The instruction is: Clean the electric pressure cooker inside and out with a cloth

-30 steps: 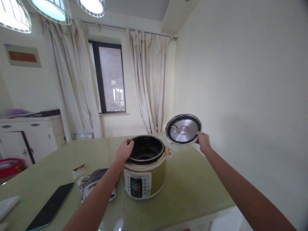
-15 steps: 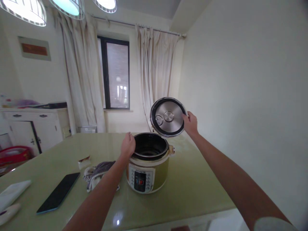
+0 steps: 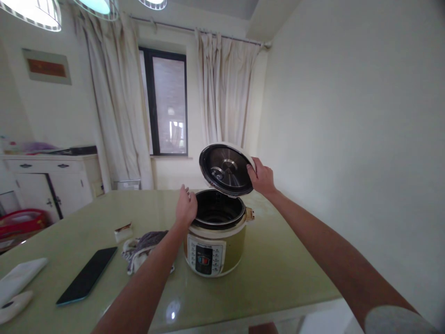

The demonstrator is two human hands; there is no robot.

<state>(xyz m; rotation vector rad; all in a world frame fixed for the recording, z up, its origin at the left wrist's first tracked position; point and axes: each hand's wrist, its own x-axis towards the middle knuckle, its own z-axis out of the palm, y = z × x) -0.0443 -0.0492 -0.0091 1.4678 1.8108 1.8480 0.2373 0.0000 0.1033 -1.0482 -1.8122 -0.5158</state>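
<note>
A gold and white electric cooker stands on the green table, its dark inner pot uncovered. Its round lid, metal on the underside, is tilted above the pot, and my right hand grips its right edge. At the left side of the pot's rim is my left hand, with curled fingers; what it grips there is partly hidden. A crumpled grey and white cloth lies behind my left forearm.
On the left of the table lie a dark phone, a small white box, a white object and a rounded white one. Behind are a white cabinet, a red basket and curtains.
My right hand has brought the lid left and turned its underside more downward over the pot. My left hand stays by the rim, its fingers slightly more lifted.
</note>
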